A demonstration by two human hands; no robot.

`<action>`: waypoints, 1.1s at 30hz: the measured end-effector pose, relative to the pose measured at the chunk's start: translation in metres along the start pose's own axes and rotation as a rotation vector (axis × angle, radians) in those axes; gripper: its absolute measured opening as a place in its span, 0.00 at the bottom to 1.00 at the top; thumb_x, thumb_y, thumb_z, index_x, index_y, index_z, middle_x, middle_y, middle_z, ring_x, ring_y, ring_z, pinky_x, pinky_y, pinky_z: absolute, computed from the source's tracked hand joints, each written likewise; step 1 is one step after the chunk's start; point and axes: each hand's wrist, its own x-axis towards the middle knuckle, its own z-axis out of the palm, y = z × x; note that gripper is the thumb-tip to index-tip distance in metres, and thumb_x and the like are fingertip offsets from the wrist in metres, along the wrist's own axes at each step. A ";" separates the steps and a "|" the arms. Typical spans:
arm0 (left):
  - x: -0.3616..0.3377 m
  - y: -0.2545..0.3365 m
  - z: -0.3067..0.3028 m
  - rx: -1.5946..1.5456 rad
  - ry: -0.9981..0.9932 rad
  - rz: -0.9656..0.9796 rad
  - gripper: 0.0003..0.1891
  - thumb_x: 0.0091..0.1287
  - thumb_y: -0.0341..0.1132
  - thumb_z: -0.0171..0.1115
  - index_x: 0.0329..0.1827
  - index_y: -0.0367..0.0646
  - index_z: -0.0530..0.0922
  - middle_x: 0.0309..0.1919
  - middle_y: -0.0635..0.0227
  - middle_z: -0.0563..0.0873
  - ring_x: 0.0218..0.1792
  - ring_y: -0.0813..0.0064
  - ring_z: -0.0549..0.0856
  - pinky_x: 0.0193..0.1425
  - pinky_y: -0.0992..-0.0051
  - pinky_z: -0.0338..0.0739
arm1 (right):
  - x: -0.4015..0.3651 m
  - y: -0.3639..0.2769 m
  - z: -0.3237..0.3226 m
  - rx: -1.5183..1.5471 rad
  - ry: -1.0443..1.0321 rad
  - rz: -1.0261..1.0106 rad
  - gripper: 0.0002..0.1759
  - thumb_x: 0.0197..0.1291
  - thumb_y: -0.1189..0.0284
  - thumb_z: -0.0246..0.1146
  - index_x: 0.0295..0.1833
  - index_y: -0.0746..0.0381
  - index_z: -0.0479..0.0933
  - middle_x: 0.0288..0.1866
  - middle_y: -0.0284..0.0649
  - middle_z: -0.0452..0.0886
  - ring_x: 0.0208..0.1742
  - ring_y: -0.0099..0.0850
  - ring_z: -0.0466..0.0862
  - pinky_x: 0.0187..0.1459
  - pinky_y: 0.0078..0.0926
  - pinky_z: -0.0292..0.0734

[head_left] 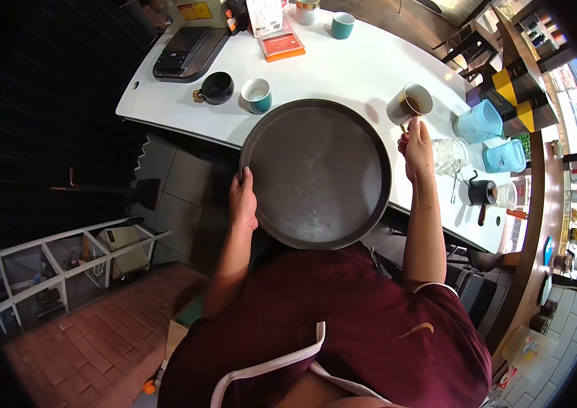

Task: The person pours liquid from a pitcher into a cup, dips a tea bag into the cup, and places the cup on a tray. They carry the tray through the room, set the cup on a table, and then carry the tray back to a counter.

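Observation:
My left hand [243, 201] grips the left rim of a large round dark tray [316, 173], which juts over the near edge of the white counter [350, 64]. My right hand [416, 146] pinches the handle of a beige mug [411, 103] with dark liquid in it, just past the tray's right rim. The mug is tilted, and I cannot tell whether it rests on the counter. The tray is bare apart from a few crumbs.
A black cup [217, 88] and a teal cup [257, 94] stand left of the tray; another teal cup [342, 25] is farther back. An orange box [281, 46], a dark scale [186, 53], two blue pitchers [479, 122], a glass jar [450, 155] and a black kettle [482, 194] crowd the counter.

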 end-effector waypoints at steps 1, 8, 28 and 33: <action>0.001 0.001 0.003 -0.007 -0.004 -0.007 0.25 0.72 0.52 0.51 0.61 0.40 0.71 0.56 0.65 0.77 0.58 0.73 0.73 0.64 0.70 0.64 | -0.007 -0.008 -0.001 -0.024 -0.005 -0.003 0.16 0.73 0.56 0.47 0.41 0.58 0.68 0.23 0.26 0.61 0.22 0.16 0.62 0.25 0.14 0.60; 0.009 -0.010 0.020 -0.001 -0.043 0.031 0.25 0.73 0.52 0.50 0.61 0.40 0.71 0.57 0.64 0.77 0.58 0.72 0.73 0.64 0.71 0.64 | -0.056 -0.018 0.000 -0.134 -0.166 -0.007 0.14 0.74 0.59 0.45 0.40 0.56 0.69 0.26 0.25 0.64 0.26 0.14 0.63 0.27 0.10 0.59; 0.017 -0.027 0.019 0.014 -0.069 -0.014 0.32 0.71 0.54 0.51 0.68 0.38 0.65 0.65 0.56 0.71 0.67 0.64 0.66 0.70 0.66 0.57 | -0.097 0.042 0.023 -0.374 -0.498 0.100 0.18 0.74 0.60 0.48 0.39 0.63 0.72 0.25 0.27 0.65 0.28 0.17 0.65 0.31 0.19 0.64; 0.022 -0.034 0.017 0.023 -0.057 -0.024 0.32 0.71 0.54 0.50 0.68 0.37 0.64 0.66 0.56 0.70 0.67 0.65 0.66 0.70 0.66 0.57 | -0.099 0.046 0.019 -0.440 -0.517 0.078 0.17 0.73 0.60 0.49 0.42 0.63 0.73 0.25 0.28 0.66 0.28 0.18 0.65 0.32 0.19 0.65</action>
